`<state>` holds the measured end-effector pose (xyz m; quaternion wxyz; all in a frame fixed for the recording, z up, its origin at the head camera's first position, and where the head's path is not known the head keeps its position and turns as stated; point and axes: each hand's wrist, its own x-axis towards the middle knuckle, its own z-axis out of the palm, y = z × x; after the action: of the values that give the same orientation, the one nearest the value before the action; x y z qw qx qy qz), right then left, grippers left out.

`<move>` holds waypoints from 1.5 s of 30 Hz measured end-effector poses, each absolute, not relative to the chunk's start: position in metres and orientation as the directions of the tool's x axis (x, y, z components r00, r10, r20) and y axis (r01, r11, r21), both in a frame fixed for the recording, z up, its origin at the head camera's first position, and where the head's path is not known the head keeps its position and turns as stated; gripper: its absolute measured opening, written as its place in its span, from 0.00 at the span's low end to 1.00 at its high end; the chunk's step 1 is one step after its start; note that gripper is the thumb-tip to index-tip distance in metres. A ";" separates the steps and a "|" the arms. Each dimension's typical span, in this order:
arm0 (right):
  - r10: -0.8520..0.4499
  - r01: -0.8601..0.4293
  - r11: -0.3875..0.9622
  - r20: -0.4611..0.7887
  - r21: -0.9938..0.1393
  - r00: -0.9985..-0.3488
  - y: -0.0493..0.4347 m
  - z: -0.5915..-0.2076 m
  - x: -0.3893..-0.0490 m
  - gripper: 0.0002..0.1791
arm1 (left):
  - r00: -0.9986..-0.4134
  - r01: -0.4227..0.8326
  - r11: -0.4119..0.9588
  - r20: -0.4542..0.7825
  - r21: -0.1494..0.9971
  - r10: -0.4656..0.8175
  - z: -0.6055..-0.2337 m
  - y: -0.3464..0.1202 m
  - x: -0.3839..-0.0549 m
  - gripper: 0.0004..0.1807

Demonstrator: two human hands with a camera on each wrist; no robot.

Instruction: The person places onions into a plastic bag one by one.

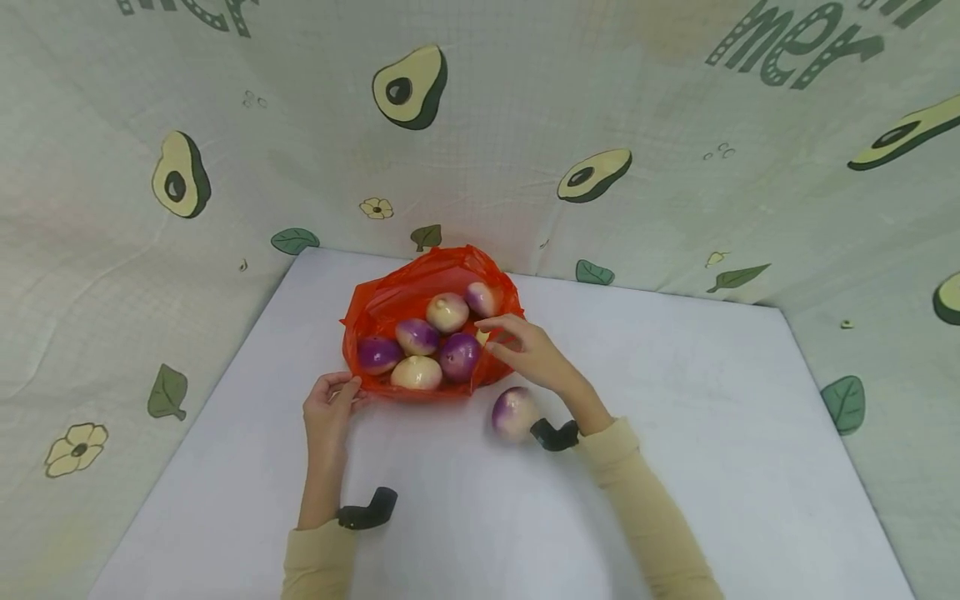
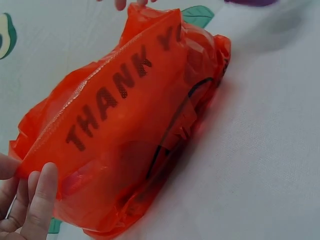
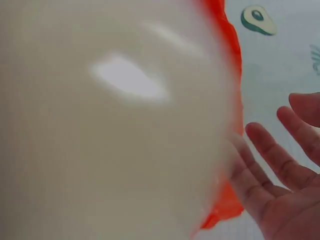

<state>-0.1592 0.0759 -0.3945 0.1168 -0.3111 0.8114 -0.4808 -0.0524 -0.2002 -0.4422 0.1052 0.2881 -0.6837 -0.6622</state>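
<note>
A red plastic bag (image 1: 487, 387) lies on its side with its mouth spread, several purple-and-white turnips (image 1: 417, 373) inside. My left hand (image 1: 330, 400) pinches the near left edge of the bag's mouth between thumb and fingers. Over the right side of the mouth reaches my right hand (image 1: 528, 354), its fingers spread and loosely bent with nothing gripped. One more turnip (image 1: 514, 414) rests on the table outside the bag, below the right hand. That turnip (image 3: 115, 140) fills much of the right wrist view, blurred. Dark "THANK" lettering shows on the bag (image 2: 115, 130) in the left wrist view.
A white table (image 1: 697, 433) stretches out on both sides of the bag. Behind it hangs a pale cloth (image 1: 495, 125) printed with avocados and leaves. A black wrist mount (image 1: 369, 510) sits on the left forearm, another mount (image 1: 555, 435) on the right.
</note>
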 end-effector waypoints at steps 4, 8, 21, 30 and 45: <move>-0.631 -0.416 0.354 0.115 -0.838 -0.768 0.071 -0.394 -0.153 0.17 | -0.816 -0.220 -0.046 -0.209 0.974 -0.539 -0.444 -0.200 -0.052 0.14; -0.600 -0.354 0.415 0.040 -0.838 -0.799 0.084 -0.390 -0.144 0.17 | -0.817 -0.221 -0.044 -0.210 0.974 -0.537 -0.444 -0.200 -0.053 0.14; -0.326 -0.215 0.554 0.028 -0.804 -0.945 0.148 -0.421 -0.109 0.18 | -0.817 -0.244 -0.031 -0.222 0.969 -0.533 -0.443 -0.201 -0.052 0.13; -0.158 -0.233 0.561 0.174 -0.795 -0.972 0.182 -0.433 -0.092 0.17 | -0.822 -0.254 -0.026 -0.229 0.967 -0.521 -0.441 -0.201 -0.052 0.16; -0.107 0.025 0.460 -0.083 -0.888 -0.991 0.203 -0.458 -0.071 0.28 | -0.821 -0.198 -0.051 -0.193 0.979 -0.538 -0.442 -0.201 -0.050 0.13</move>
<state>-0.0709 0.2026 -0.4582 0.0632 -0.0240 0.8519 -0.5193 -0.0498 -0.2010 -0.4424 0.1266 0.2715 -0.6772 -0.6721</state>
